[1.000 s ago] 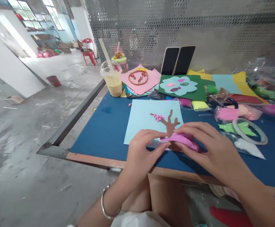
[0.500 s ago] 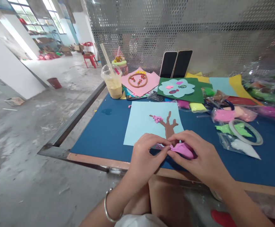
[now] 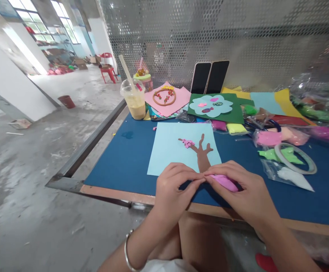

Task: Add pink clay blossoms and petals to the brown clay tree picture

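A lump of pink modelling clay (image 3: 224, 183) is held in my right hand (image 3: 245, 190), between thumb and fingers. The fingertips of my left hand (image 3: 175, 189) are pinched together against its left tip, touching the right fingertips; the bit between them is hidden. Both hands hover over the front edge of the blue table. Just beyond them lies a light blue sheet (image 3: 167, 149) with a brown clay tree (image 3: 202, 158) on it. Small pink clay bits (image 3: 188, 143) cluster on the tree's left branch.
A drink cup with a straw (image 3: 134, 102) stands at the back left. Behind the sheet are a pink card (image 3: 164, 109), a dark green card (image 3: 238, 113) and two propped phones (image 3: 209, 77). Clay packets (image 3: 267, 138) and a tape roll (image 3: 296, 158) lie to the right.
The pink clay's left end has gone from spread out at the fingertips to mostly covered by them. Both hands have come closer together at the tips, and the view has shifted slightly.
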`<state>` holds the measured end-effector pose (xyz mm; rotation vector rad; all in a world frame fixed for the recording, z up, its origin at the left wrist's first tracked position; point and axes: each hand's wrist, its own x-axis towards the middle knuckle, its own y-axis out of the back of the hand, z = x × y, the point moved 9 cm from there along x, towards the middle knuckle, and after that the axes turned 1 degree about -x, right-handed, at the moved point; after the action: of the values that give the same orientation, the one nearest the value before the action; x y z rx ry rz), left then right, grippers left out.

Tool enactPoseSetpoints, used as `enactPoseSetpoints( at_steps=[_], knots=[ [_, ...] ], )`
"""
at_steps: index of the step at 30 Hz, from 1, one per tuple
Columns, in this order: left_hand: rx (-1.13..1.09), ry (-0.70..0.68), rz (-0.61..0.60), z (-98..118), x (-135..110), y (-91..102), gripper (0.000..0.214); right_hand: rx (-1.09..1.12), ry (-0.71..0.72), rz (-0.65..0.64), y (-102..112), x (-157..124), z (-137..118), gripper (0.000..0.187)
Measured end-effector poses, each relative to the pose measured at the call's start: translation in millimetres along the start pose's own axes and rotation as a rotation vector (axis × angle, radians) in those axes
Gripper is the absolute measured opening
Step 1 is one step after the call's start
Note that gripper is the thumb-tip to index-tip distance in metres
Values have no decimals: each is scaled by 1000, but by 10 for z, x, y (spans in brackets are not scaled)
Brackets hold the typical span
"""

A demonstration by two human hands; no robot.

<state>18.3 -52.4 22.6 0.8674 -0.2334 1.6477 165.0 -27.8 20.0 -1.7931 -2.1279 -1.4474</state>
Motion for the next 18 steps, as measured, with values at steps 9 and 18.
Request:
enactPoseSetpoints(
  at_steps=[9,18],
  knots=[
    [-103,34,-50,-41,1,-35,6,106,-117,-185,-100,-12,95,16],
    [-110,1,-111,2,-22,-78,3,236,-201,-323,-151,-27,172,16]
  ],
)
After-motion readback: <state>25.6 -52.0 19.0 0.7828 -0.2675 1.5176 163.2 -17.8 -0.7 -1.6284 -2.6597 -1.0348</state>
